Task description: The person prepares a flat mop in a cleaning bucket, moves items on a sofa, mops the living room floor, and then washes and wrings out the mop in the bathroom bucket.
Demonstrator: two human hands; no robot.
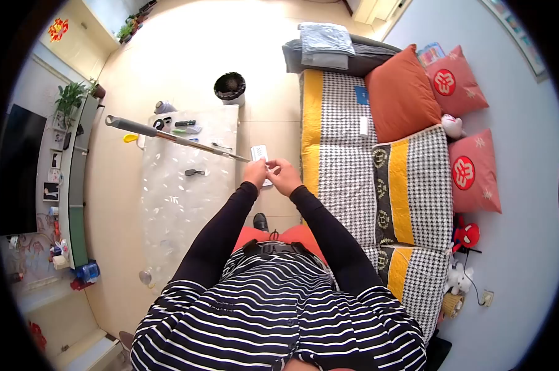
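A flat mop lies across the view: its long pole runs from a grey grip at the upper left, over the low table, down to my hands. The mop's white rectangular head shows just beyond and between my fingers. My left hand is closed at the head, beside the pole's lower end. Close by, my right hand has its fingers bent in a pinch at the head's right side. My fingertips nearly meet, and the exact grip is partly hidden.
Left of my arms stands a low table with a clear cover, carrying a black-handled item and several small things. A lined bin stands past it. On the right is a sofa with checked covers and orange cushions.
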